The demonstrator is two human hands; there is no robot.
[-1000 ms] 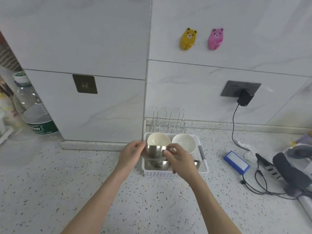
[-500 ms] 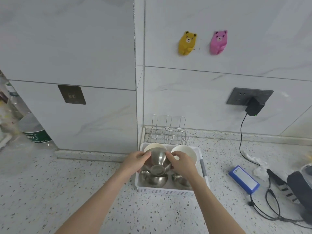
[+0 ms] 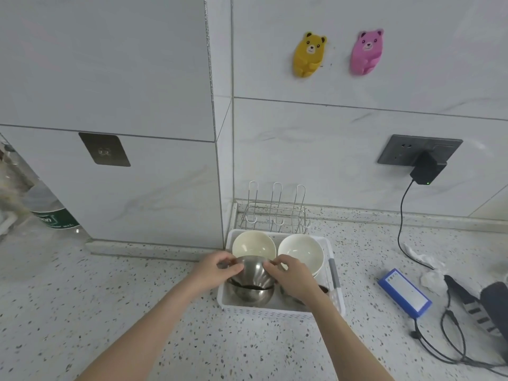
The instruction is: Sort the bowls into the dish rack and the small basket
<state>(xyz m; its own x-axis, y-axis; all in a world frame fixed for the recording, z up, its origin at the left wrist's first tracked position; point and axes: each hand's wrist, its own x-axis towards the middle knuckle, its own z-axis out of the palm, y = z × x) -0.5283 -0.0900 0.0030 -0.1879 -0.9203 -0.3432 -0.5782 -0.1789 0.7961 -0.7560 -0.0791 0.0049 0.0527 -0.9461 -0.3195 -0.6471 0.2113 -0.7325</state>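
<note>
A steel bowl (image 3: 253,272) is held tilted over the white basket (image 3: 275,310), its rim pinched by my left hand (image 3: 218,269) on one side and my right hand (image 3: 291,276) on the other. It sits just above a second steel bowl (image 3: 251,294) in the basket's front left. Another steel bowl (image 3: 323,291) at the front right is mostly hidden by my right wrist. Two white ceramic bowls (image 3: 253,244) (image 3: 301,250) stand at the back of the basket. An empty wire dish rack (image 3: 275,213) stands behind the basket against the wall.
A blue box (image 3: 402,292), black cables (image 3: 450,342) and a dark device (image 3: 494,301) lie on the counter to the right. A charger (image 3: 424,170) hangs in the wall socket. A water bottle (image 3: 52,210) stands far left behind a wall corner.
The steel bowl has been turned in my hands from rim-up to tilted with its outside toward me, and lowered onto the bowl below. The camera has moved closer.
</note>
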